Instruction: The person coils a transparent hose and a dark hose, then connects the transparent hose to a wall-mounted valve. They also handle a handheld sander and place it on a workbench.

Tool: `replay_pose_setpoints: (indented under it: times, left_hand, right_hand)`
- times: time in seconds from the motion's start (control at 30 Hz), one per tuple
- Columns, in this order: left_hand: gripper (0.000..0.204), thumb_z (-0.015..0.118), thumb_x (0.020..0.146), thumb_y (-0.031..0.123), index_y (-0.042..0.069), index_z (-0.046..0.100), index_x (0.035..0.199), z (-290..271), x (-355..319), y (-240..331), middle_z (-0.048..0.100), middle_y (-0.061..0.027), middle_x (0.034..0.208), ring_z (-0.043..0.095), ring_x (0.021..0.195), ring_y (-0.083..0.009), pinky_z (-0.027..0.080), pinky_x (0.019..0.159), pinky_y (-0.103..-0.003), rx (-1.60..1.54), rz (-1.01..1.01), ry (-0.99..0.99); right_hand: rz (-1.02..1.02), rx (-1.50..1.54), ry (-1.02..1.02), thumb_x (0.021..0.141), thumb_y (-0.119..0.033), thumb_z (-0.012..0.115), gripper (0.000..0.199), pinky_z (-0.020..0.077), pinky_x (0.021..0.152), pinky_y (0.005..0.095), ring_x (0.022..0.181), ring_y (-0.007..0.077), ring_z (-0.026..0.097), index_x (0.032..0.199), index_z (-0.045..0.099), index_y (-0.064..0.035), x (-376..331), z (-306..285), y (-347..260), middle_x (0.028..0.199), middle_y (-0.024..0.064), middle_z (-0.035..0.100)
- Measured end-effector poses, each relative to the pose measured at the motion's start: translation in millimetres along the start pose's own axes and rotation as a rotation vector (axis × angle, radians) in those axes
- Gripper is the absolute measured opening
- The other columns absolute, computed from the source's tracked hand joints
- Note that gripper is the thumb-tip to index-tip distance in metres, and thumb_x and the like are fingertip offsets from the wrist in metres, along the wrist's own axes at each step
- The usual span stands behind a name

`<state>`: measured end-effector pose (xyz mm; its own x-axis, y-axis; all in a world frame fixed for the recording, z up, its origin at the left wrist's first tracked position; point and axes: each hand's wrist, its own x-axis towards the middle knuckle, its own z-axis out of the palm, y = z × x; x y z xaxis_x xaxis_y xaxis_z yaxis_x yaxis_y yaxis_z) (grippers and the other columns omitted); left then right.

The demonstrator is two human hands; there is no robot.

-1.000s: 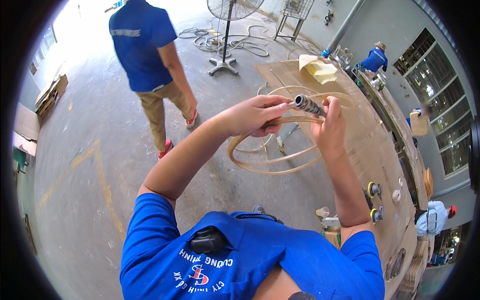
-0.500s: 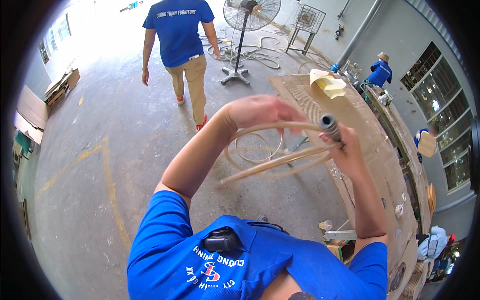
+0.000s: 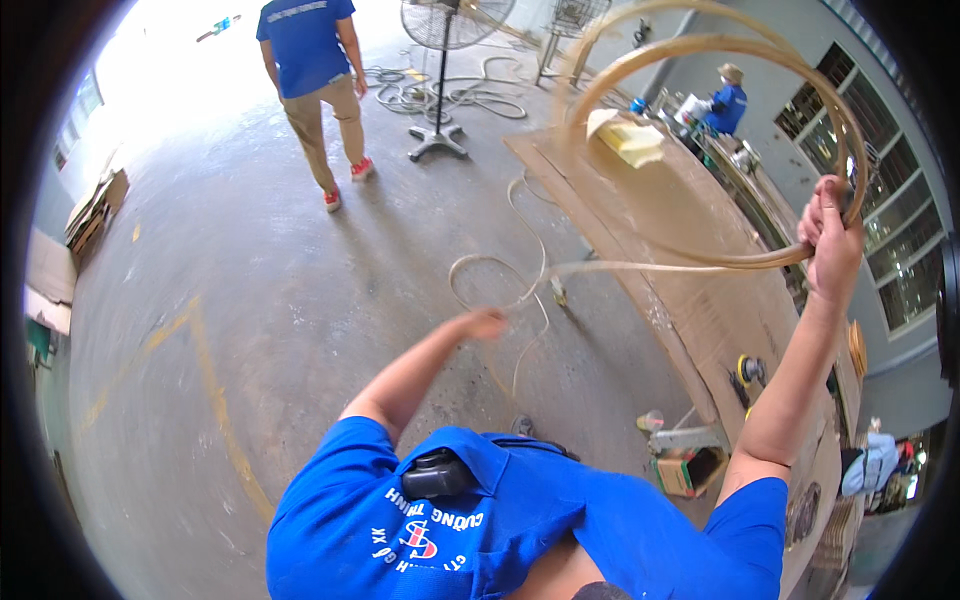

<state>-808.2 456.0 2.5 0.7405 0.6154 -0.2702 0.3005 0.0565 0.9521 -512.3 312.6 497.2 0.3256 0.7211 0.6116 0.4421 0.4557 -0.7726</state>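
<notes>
My right hand is raised at the right, fingers wrapped round big loops of a pale beige hose. The loops stand up in the air above the workbench and are smeared by motion on their left side. From that hand one length of the hose runs left across the bench edge. It reaches my left hand, low over the floor, whose blurred fingers look closed on it. More hose lies in loose curves on the floor beyond my left hand.
A long bench covered with cardboard runs along my right, with a sander and yellow sheeting on it. An open carton stands near its edge. Ahead are a pedestal fan, hoses on the floor and a walking person.
My right hand has swung up and right with the coil, which opened into larger loops. My left hand has dropped down and away from the coil. The person ahead has walked farther off.
</notes>
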Motion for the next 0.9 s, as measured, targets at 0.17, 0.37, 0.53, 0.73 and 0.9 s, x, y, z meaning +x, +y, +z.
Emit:
replay_pose_setpoints:
  times: [0.17, 0.37, 0.53, 0.73, 0.9]
  left_hand:
    - [0.019, 0.062, 0.082, 0.027, 0.008, 0.062, 0.077, -92.3, -74.9, -2.0, 0.061, -0.0012, 0.074, 0.053, 0.063, -0.0093, 0.042, 0.057, -0.026, -0.368, -0.075, 0.330]
    - [0.029, 0.046, 0.095, 0.027, 0.008, 0.049, 0.117, 6.2, -71.4, 176.4, 0.057, -0.0084, 0.111, 0.053, 0.101, -0.0193, 0.045, 0.082, -0.034, -0.780, 0.341, 0.166]
    - [0.040, 0.038, 0.097, 0.033, 0.011, 0.034, 0.131, 51.3, -59.6, 230.6, 0.047, -0.0123, 0.124, 0.051, 0.103, -0.0243, 0.045, 0.085, -0.040, -1.355, 0.179, 0.173]
    - [0.041, 0.040, 0.097, 0.032, 0.016, 0.032, 0.134, 41.9, -76.5, 237.8, 0.049, -0.0132, 0.122, 0.051, 0.106, -0.0235, 0.045, 0.086, -0.037, -1.182, 0.264, 0.164]
    - [0.038, 0.045, 0.095, 0.031, 0.000, 0.054, 0.116, 17.1, -95.3, 215.7, 0.060, -0.0103, 0.106, 0.057, 0.090, -0.0151, 0.046, 0.078, -0.029, -0.547, 0.436, -0.140]
  right_hand:
    - [0.396, -0.081, 0.234, 0.090, -0.021, 0.056, 0.015, 0.0302, 0.035, 0.0203, 0.041, 0.0030, 0.036, 0.082, 0.052, -0.0085, -34.2, -54.3, 106.2, 0.055, -0.0068, 0.039]
    - [0.493, -0.389, -0.038, 0.088, -0.035, 0.058, 0.036, 0.0438, 0.060, 0.0323, 0.063, 0.0168, 0.052, 0.086, 0.057, 0.0001, -148.1, 84.2, 208.9, 0.071, 0.0060, 0.058]
    - [0.285, -0.079, -0.185, 0.082, -0.036, 0.066, 0.037, 0.0440, 0.061, 0.0304, 0.067, 0.0149, 0.052, 0.092, 0.054, -0.0017, -210.0, 170.3, 179.6, 0.074, 0.0049, 0.057]
    - [0.416, -0.048, -0.316, 0.078, -0.023, 0.071, 0.031, 0.0423, 0.058, 0.0274, 0.063, 0.0107, 0.050, 0.093, 0.053, -0.0027, -219.5, 164.5, 167.6, 0.069, 0.0009, 0.053]
    - [0.377, 0.134, -0.077, 0.085, -0.018, 0.064, 0.016, 0.0370, 0.051, 0.0243, 0.056, 0.0079, 0.045, 0.089, 0.052, -0.0081, -178.2, 146.3, 158.7, 0.066, -0.0011, 0.050]
